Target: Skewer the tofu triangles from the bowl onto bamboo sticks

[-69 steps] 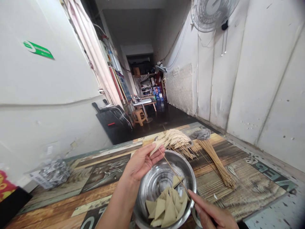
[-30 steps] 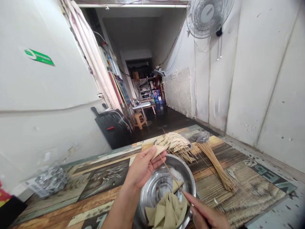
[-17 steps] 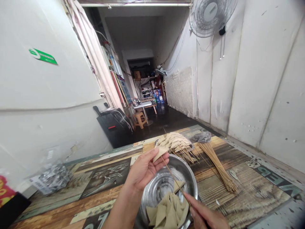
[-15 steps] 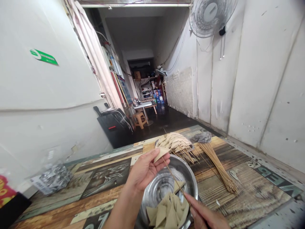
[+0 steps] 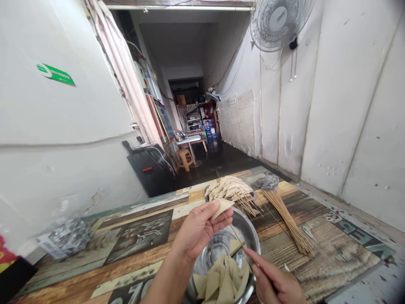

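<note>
Between the thumb and fingers of my left hand (image 5: 199, 228) is a folded, beige triangular piece of food (image 5: 223, 206) that looks like tofu skin. My right hand (image 5: 275, 278) grips a thin bamboo skewer (image 5: 234, 232) near its lower end. The skewer's far end meets the triangle; how deep it goes in is hidden. Below both hands stands a steel bowl (image 5: 257, 242) with several loose beige triangles (image 5: 223, 278) in it. Behind the bowl, skewered triangles (image 5: 229, 186) lie heaped on a tray, their sticks pointing toward me and to the right.
A bundle of bare bamboo skewers (image 5: 292, 226) lies right of the bowl, a grey crumpled plastic bag (image 5: 267, 182) at its far end. On the left of the wood-patterned table (image 5: 133, 261) sits a clear bag of silvery packets (image 5: 70, 237). A fan (image 5: 278, 21) hangs on the right wall.
My left hand has shifted a little right with the triangle. The hands are closer together, and less of the skewer shows between them.
</note>
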Tool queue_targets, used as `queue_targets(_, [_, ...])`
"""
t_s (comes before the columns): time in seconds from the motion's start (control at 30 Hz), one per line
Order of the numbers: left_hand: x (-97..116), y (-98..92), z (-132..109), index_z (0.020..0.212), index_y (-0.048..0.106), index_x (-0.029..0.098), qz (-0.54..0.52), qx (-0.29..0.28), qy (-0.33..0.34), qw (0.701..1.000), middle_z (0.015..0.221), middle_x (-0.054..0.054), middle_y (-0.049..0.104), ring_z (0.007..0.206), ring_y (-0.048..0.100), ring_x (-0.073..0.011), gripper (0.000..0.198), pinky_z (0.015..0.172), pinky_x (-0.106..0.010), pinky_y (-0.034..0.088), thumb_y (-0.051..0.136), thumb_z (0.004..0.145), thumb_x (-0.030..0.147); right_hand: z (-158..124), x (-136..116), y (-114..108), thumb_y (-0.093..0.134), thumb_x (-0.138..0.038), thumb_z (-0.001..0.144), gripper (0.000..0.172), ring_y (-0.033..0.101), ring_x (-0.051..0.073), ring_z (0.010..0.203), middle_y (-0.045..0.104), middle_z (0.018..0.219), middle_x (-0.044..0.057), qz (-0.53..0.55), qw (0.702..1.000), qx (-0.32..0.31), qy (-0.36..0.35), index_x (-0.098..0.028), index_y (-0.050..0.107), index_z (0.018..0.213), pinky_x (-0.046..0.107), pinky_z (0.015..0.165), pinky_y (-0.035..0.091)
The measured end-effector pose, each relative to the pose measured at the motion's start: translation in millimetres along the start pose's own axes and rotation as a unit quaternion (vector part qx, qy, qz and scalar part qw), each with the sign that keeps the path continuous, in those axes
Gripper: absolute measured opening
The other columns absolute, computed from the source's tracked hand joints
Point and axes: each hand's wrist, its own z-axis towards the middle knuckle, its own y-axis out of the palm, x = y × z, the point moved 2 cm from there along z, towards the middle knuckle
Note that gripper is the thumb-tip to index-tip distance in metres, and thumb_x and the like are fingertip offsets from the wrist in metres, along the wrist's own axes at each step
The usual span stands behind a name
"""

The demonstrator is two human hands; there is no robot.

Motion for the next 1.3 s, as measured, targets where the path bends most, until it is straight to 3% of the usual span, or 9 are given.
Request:
queue_targets(0.07, [-2.8, 1.9, -0.1, 0.085, 0.065, 0.007, 0.005, -0.011, -0.005, 1.0, 0.086, -0.015, 0.069, 0.084, 0.065, -0.0225, 0.015, 0.082, -0.037, 0.05, 0.059, 0.076, 0.018, 4.0, -2.4, -0.8, 0.045, -0.035, 0.086, 0.033, 0.068, 0.016, 0.06, 0.06, 0.041, 0.0, 0.002, 1.0, -0.007, 0.005, -0.015, 0.066, 0.102, 0.017, 0.058, 0.054])
queue_targets(0.23, [-16.2, 8.8, -2.9, 0.084, 0.066, 0.007, 0.042, -0.032, -0.03, 0.998, 0.087, -0.015, 0.068, 0.083, 0.065, -0.0235, 0.018, 0.078, -0.035, 0.05, 0.062, 0.074, 0.022, 17.0, -12.8, -3.6, 0.044, -0.032, 0.087, 0.027, 0.064, 0.014, 0.057, 0.066, 0.061, 0.004, -0.023, 0.999, -0.034, 0.035, -0.015, 0.064, 0.091, 0.014, 0.043, 0.047])
queue_targets(0.47, [-15.9, 26.5, -9.4, 0.091, 0.066, 0.009, 0.121, -0.097, -0.047, 0.987, 0.09, -0.014, 0.067, 0.086, 0.063, -0.0227, 0.025, 0.08, -0.036, 0.047, 0.058, 0.076, 0.028, 40.2, -27.7, -23.0, 0.044, -0.024, 0.087, 0.021, 0.056, 0.011, 0.055, 0.061, 0.064, 0.001, -0.062, 0.997, -0.048, 0.0, -0.016, 0.063, 0.093, 0.018, 0.053, 0.044])
queue_targets(0.57, [-16.7, 19.8, 0.3, 0.097, 0.065, 0.015, 0.248, -0.095, -0.07, 0.961, 0.086, -0.012, 0.068, 0.082, 0.063, -0.0239, 0.03, 0.075, -0.036, 0.047, 0.057, 0.075, 0.034, 39.2, -25.1, -39.5, 0.044, -0.025, 0.087, 0.02, 0.05, 0.01, 0.05, 0.056, 0.059, -0.001, -0.056, 0.997, -0.04, 0.026, -0.016, 0.062, 0.092, 0.018, 0.048, 0.04])
queue_targets(0.63, [-22.9, 9.2, 11.5, 0.084, 0.069, 0.018, 0.426, -0.039, -0.003, 0.904, 0.08, -0.009, 0.068, 0.083, 0.062, -0.025, 0.022, 0.076, -0.032, 0.045, 0.066, 0.065, 0.03, 33.6, -20.8, -51.0, 0.044, -0.027, 0.088, 0.021, 0.045, 0.009, 0.046, 0.047, 0.053, -0.003, -0.043, 0.997, -0.038, 0.058, -0.017, 0.061, 0.092, 0.018, 0.043, 0.037])
queue_targets(0.77, [-55.6, -5.6, 33.4, 0.064, 0.066, 0.02, 0.736, 0.01, 0.025, 0.676, 0.076, -0.012, 0.066, 0.089, 0.057, -0.0305, 0.013, 0.079, -0.034, 0.039, 0.067, 0.06, 0.032, 19.0, -14.3, -70.2, 0.045, -0.029, 0.088, 0.022, 0.043, 0.009, 0.046, 0.043, 0.051, -0.004, -0.024, 0.996, -0.02, 0.081, -0.016, 0.061, 0.094, 0.018, 0.041, 0.035])
queue_targets(0.83, [-71.3, -7.5, 42.0, 0.059, 0.064, 0.019, 0.761, -0.005, 0.0, 0.649, 0.073, -0.011, 0.065, 0.085, 0.058, -0.0293, 0.015, 0.076, -0.033, 0.039, 0.07, 0.054, 0.032, 13.3, -12.6, -77.7, 0.045, -0.029, 0.087, 0.022, 0.043, 0.009, 0.045, 0.044, 0.052, -0.004, -0.019, 0.996, -0.011, 0.082, -0.016, 0.061, 0.096, 0.018, 0.042, 0.036])
queue_targets(1.07, [-77.9, -23.2, 63.9, 0.073, 0.064, 0.019, 0.768, -0.041, -0.072, 0.635, 0.07, -0.002, 0.061, 0.07, 0.056, -0.0188, 0.03, 0.062, -0.024, 0.039, 0.072, 0.045, 0.023, 3.0, -6.2, -90.3, 0.045, -0.031, 0.087, 0.022, 0.043, 0.01, 0.045, 0.045, 0.051, -0.004, -0.022, 0.996, -0.012, 0.088, -0.017, 0.062, 0.094, 0.019, 0.043, 0.036])
queue_targets(1.3, [-75.4, -45.1, 64.6, 0.082, 0.063, 0.016, 0.693, -0.03, -0.09, 0.715, 0.062, 0.003, 0.053, 0.056, 0.049, -0.0117, 0.038, 0.047, -0.02, 0.033, 0.071, 0.045, 0.019, -4.8, 6.1, -76.1, 0.046, -0.034, 0.086, 0.023, 0.044, 0.01, 0.046, 0.052, 0.056, -0.002, -0.007, 0.993, -0.046, 0.111, -0.018, 0.062, 0.093, 0.018, 0.043, 0.037])
